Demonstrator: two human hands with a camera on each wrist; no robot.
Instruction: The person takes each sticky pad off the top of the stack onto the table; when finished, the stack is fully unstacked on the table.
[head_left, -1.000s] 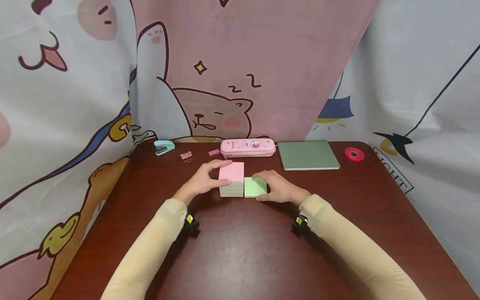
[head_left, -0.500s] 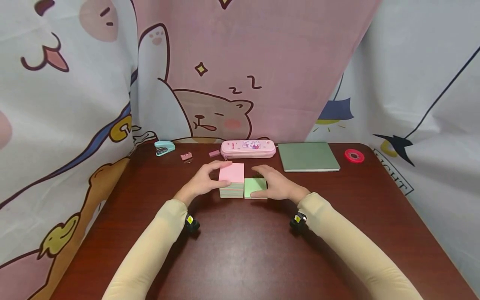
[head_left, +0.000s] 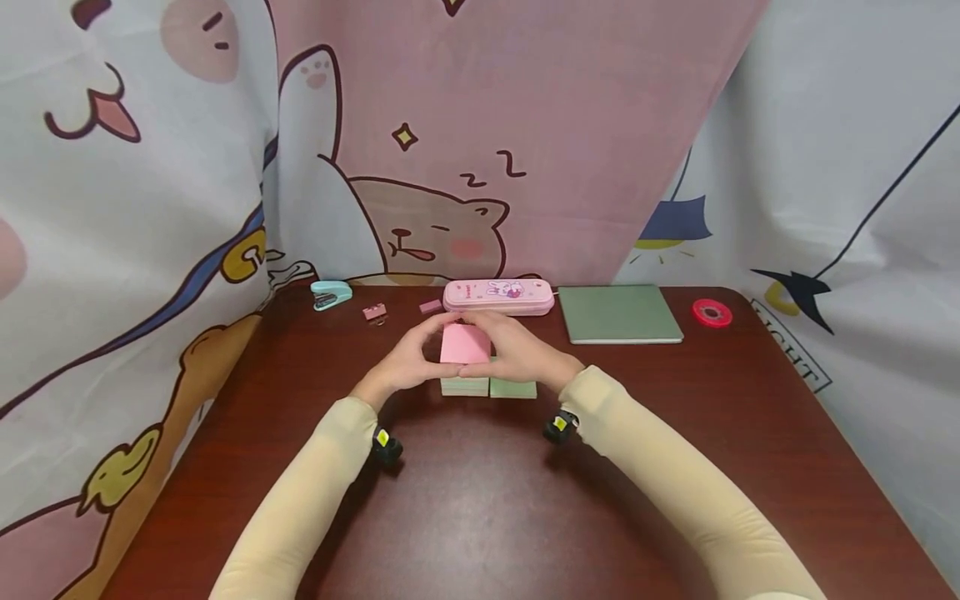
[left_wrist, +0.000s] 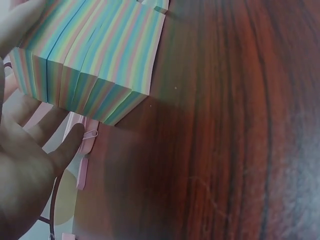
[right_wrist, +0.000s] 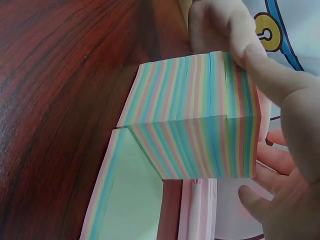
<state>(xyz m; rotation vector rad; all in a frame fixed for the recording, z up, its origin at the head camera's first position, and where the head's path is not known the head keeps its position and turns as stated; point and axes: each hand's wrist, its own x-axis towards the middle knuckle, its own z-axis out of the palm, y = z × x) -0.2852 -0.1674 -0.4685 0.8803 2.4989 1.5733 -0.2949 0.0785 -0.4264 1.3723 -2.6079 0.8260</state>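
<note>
A tall stack of sticky notes (head_left: 465, 345), pink on top with striped pastel sides, stands on the table between both hands. My left hand (head_left: 403, 360) holds its upper part from the left, thumb along the front and fingers at the back. From the right, my right hand (head_left: 521, 350) grips the same upper part, its thumb meeting the left thumb in front. In the right wrist view, the top layers (right_wrist: 240, 115) sit slightly offset from those beneath. A low light-green sticky note pad (head_left: 513, 390) lies right beside the stack, partly hidden under the right hand.
Behind the hands lie a pink pencil case (head_left: 498, 297), a green notebook (head_left: 621, 315) and a small pink eraser-like block (head_left: 431, 307). A mint stapler (head_left: 331, 294) and a pink binder clip (head_left: 374, 312) are at the back left, a red tape roll (head_left: 712, 313) at the back right.
My right hand has left the green pad and moved left and up to the pink-topped stack, taking hold beside the left hand. The left hand stays on the stack.
</note>
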